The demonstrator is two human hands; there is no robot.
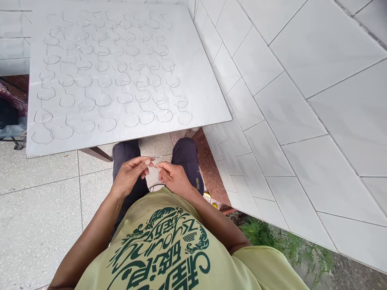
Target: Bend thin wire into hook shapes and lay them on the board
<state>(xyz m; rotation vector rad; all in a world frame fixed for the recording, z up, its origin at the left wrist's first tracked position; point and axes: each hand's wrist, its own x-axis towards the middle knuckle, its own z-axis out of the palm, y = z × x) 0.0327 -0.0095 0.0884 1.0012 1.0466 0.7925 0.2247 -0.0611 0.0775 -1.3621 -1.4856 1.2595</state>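
My left hand (134,169) and my right hand (173,175) meet above my lap, just off the table's near edge. A thin piece of wire (162,156) shows between and above the fingertips. Fingers and thumb of each hand are pinched together on it; most of the wire is hidden or too fine to follow. On the white tabletop (205,96) ahead lie several rows of bent wires, curved like hooks or an S, such as the near-right curved wire (185,117).
A white tiled wall (266,100) runs along the right of the table, with a reddish-brown ledge (208,173) at its foot. My knees are under the table's front edge, near a table leg (97,154). Speckled floor tiles (39,209) lie to the left; green plants (266,237) grow at lower right.
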